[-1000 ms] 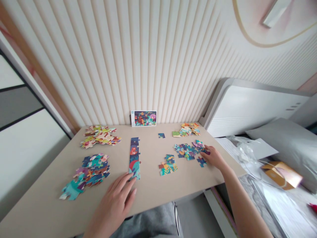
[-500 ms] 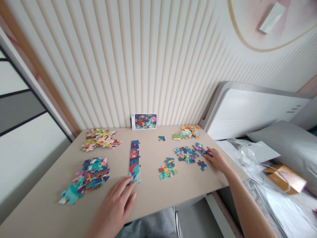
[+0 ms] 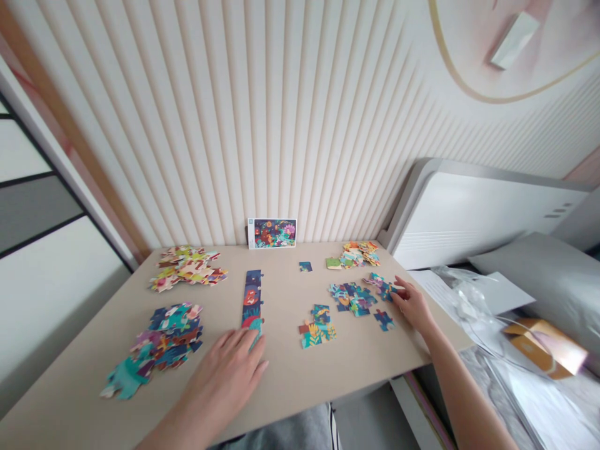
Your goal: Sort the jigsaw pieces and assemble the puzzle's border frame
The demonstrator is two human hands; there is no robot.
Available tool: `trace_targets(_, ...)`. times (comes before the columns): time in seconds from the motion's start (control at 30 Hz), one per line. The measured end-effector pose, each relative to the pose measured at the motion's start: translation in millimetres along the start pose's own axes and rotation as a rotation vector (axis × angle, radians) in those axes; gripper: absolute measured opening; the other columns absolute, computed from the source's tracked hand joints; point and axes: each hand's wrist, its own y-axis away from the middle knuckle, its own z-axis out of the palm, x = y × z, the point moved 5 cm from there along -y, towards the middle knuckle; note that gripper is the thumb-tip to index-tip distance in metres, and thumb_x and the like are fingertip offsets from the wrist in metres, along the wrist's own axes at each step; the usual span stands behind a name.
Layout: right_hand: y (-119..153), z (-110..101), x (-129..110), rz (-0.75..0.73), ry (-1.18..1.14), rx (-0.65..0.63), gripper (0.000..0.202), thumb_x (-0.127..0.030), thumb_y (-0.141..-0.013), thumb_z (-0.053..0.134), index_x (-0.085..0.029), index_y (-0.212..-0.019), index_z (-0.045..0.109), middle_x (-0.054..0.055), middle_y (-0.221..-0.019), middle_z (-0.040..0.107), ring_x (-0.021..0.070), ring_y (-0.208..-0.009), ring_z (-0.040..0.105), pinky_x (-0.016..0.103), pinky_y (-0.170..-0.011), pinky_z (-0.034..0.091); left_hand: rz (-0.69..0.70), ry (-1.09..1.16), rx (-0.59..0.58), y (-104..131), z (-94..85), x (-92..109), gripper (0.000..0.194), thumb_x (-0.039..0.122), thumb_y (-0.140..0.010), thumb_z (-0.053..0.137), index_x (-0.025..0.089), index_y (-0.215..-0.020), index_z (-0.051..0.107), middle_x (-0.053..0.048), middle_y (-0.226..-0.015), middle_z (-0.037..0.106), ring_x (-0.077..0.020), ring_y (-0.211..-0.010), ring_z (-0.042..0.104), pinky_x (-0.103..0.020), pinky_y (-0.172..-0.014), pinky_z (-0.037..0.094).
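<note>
L hand on puzzle strip, fingers loosely together | R hand at pc R of strip, can't tell if pinching | pc prob. light, stiff; hold edges

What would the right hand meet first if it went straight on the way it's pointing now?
Most likely the dark blue puzzle piece right in front of the right hand; whether they already touch is hard to tell. Just beyond it lies a purplish puzzle piece.

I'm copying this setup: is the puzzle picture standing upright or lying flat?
Upright. The puzzle picture stands at the back of the table, printed front facing the camera, ribbed wall behind.
</note>
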Motion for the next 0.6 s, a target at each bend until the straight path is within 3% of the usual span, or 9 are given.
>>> trace_targets(0.13, -1.2, 1.5, 0.0, 0.148, -0.191, 0.052, 0.074, -0.054, -0.073, 0.082, -0.015, -0.135, 0.068, 0.008, -0.102, 0.077, 0.0205, -0.079, 0.069, 0.032, -0.07, 0.057, 0.132, 0.098, -0.018, -51.9, -11.8, 18.8, 0.022, 0.027, -0.102, 0.05, 0.022, -0.113, 0.069, -0.009, -0.115, 0.07, -0.0281, -0.112, 0.064, -0.046, -0.101, 0.048)
trace_targets(0.2, 0.0, 0.3, -2.7, 0.205, -0.254, 0.068, 0.069, -0.054, -0.072, 0.084, -0.016, -0.128, 0.073, 0.007, -0.096, 0.078, 0.0213, -0.079, 0.07, 0.032, -0.069, 0.057, 0.204, 0.156, -0.019, -80.4, -3.3, 25.9, 0.02, 0.028, -0.102, 0.05, 0.021, -0.107, 0.069, -0.01, -0.111, 0.07, -0.0275, -0.111, 0.064, -0.045, -0.102, 0.048)
trace_targets(0.33, 6.0, -1.6, -6.9, 0.311, -0.433, 0.078, 0.066, -0.056, -0.069, 0.088, -0.018, -0.122, 0.076, 0.008, -0.099, 0.08, 0.0219, -0.077, 0.072, 0.029, -0.061, 0.056, 0.305, 0.317, -0.047, -126.8, 27.2, 35.9, 0.023, 0.034, -0.097, 0.062, 0.021, -0.115, 0.068, -0.009, -0.12, 0.069, -0.0271, -0.116, 0.064, -0.041, -0.105, 0.048)
trace_targets(0.47, 11.8, -7.3, -9.1, 0.313, -0.467, 0.119, 0.067, -0.056, -0.07, 0.088, -0.019, -0.124, 0.074, 0.008, -0.097, 0.079, 0.0186, -0.066, 0.069, 0.026, -0.051, 0.052, 0.295, 0.356, -0.046, -147.8, 52.1, 42.0, 0.044, 0.049, -0.086, 0.076, 0.02, -0.118, 0.069, -0.012, -0.13, 0.065, -0.0308, -0.124, 0.059, -0.043, -0.108, 0.046)
trace_targets(0.6, 9.5, -13.4, -19.0, 0.209, -0.384, 0.225, 0.058, -0.058, -0.071, 0.088, -0.021, -0.114, 0.078, 0.009, -0.103, 0.078, 0.022, -0.082, 0.072, 0.03, -0.063, 0.059, 0.25, 0.391, -0.03, -152.2, 64.3, 44.6, 0.042, 0.049, -0.081, 0.081, 0.022, -0.112, 0.07, -0.01, -0.129, 0.064, -0.0313, -0.124, 0.058, -0.045, -0.108, 0.045)
